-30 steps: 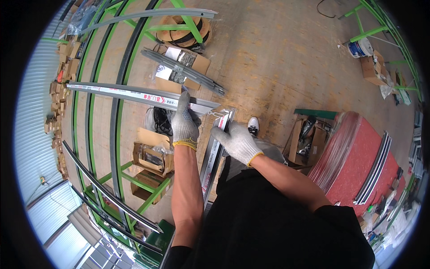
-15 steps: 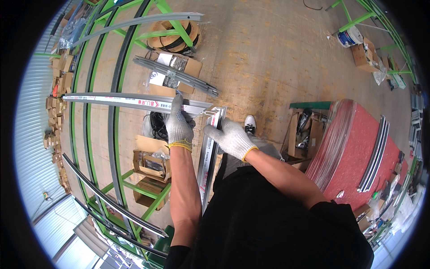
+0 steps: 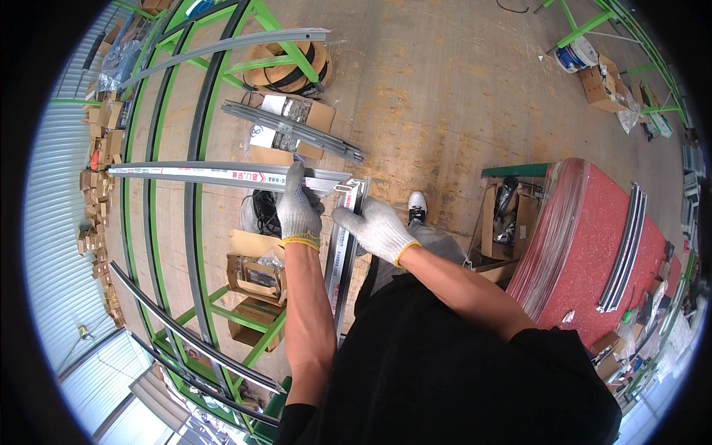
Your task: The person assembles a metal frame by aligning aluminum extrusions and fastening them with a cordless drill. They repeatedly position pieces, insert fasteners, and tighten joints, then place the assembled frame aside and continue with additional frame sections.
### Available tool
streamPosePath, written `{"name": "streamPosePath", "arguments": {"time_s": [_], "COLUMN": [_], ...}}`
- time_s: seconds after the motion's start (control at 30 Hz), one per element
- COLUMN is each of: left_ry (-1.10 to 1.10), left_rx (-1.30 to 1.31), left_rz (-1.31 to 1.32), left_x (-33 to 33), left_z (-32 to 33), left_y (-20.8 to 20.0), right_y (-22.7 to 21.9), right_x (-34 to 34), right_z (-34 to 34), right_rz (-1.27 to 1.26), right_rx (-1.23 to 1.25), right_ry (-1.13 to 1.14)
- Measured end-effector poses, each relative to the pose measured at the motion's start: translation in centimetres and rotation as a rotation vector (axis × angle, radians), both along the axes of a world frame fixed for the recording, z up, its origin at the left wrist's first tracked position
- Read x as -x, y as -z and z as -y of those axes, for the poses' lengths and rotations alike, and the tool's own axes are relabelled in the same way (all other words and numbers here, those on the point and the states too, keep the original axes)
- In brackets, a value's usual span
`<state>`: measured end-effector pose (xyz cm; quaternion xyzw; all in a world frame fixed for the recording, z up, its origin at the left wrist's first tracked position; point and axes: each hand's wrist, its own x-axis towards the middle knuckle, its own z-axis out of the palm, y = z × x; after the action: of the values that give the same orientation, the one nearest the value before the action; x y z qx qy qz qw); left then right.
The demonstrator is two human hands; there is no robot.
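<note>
Your gloved left hand (image 3: 298, 211) presses flat, fingers closed, on the long grey metal rail (image 3: 222, 175) lying across the green frame (image 3: 196, 148); your right hand (image 3: 374, 226) rests loosely open against the upright rail (image 3: 343, 248) at their corner

Knitted cloth gloves are covering each hand (image 3: 298, 211); the grey rail (image 3: 222, 175) is looking like smooth matt metal, the floor (image 3: 445, 89) like rough scuffed wood.
</note>
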<state>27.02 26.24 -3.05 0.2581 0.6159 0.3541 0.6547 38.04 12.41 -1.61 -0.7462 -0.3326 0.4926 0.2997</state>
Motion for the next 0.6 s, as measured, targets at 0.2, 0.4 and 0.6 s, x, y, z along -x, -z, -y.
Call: {"name": "streamPosePath", "arguments": {"time_s": [0.2, 0.4, 0.6], "left_ry": [0.023, 0.015, 0.014], "left_rx": [0.025, -0.012, -0.011], "left_rz": [0.011, -0.007, 0.009], "left_x": [0.1, 0.0, 0.0], "left_z": [-0.1, 0.3, 0.0], "left_y": [-0.2, -0.3, 0.1], "right_y": [-0.5, -1.0, -1.1], "right_x": [-0.2, -0.5, -0.5], "right_z": [-0.6, -0.8, -1.1], "right_rz": [-0.036, -0.059, -0.068], "right_rx": [-0.100, -0.095, -0.061], "right_ry": [-0.012, -0.069, -0.059]}}
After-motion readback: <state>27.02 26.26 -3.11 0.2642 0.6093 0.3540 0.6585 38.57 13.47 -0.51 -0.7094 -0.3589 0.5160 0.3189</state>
